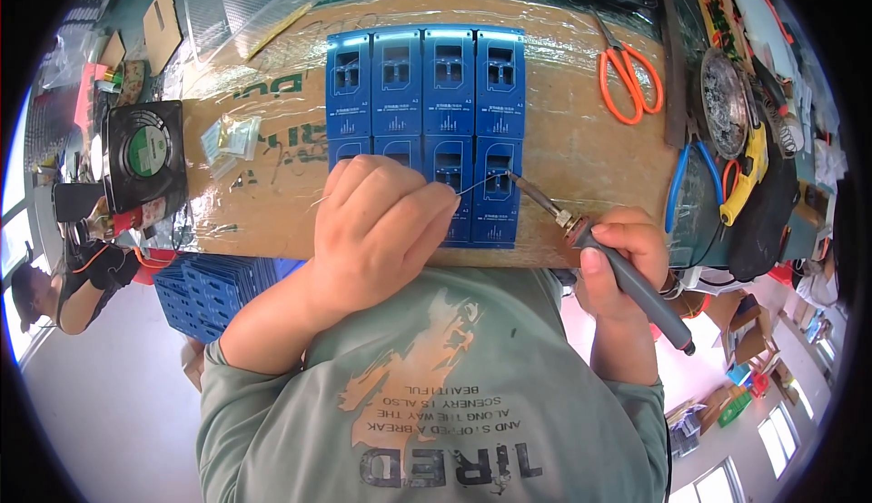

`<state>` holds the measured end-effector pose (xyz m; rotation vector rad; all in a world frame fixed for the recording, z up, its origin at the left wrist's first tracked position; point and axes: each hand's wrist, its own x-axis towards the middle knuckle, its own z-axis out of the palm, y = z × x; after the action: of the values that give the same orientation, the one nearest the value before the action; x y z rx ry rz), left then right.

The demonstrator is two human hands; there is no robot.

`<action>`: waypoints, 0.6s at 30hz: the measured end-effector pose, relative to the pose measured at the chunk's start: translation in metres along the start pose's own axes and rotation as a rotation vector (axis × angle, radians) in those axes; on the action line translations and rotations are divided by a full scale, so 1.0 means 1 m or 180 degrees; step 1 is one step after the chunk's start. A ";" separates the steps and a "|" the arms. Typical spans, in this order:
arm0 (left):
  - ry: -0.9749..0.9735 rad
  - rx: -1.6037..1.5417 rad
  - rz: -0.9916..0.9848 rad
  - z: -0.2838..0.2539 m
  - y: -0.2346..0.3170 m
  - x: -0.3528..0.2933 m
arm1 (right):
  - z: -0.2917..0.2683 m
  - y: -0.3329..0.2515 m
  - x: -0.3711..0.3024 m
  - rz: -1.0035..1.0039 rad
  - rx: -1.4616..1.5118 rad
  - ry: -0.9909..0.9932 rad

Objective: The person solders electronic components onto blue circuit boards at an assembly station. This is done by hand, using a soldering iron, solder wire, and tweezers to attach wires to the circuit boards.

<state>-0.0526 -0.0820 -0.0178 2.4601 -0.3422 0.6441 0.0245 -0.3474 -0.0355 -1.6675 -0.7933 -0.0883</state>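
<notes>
A blue circuit board panel (pixel 424 94), made of two rows of like units, lies flat in front of me. My right hand (pixel 618 262) is closed round the grey handle of a soldering iron (pixel 636 289). The iron's tip meets the lower right unit of the panel. Over the panel's lower left part, my left hand (pixel 381 221) pinches a thin strand of solder wire (pixel 480 184) between thumb and forefinger. That wire's free end reaches to the iron's tip. Part of the panel's lower row is hidden behind my left hand.
Orange-handled scissors (pixel 627 80) lie right of the panel, near blue-handled pliers (pixel 681 176), a yellow cutter (pixel 747 176) and a round metal dish (pixel 725 103). At left stand a black fan (pixel 143 156) and a small clear bag (pixel 232 138). Stacked blue boards (pixel 204 294) sit below the table edge.
</notes>
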 end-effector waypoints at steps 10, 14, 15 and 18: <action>-0.0052 -0.0094 -0.0090 -0.001 0.003 0.005 | 0.001 0.000 0.001 -0.0068 -0.0084 -0.0035; -0.0044 -0.0111 -0.0095 -0.004 0.004 0.005 | -0.001 0.003 -0.003 -0.0061 0.0034 -0.0031; -0.0047 -0.0136 -0.0103 -0.004 0.003 0.005 | -0.001 0.003 -0.004 -0.0050 0.0135 -0.0009; -0.0007 -0.0067 -0.0029 -0.002 -0.001 -0.002 | 0.000 0.000 0.001 -0.0097 0.0105 -0.0074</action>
<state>-0.0549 -0.0800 -0.0179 2.4412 -0.3365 0.6310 0.0253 -0.3472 -0.0347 -1.6282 -0.8339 -0.0769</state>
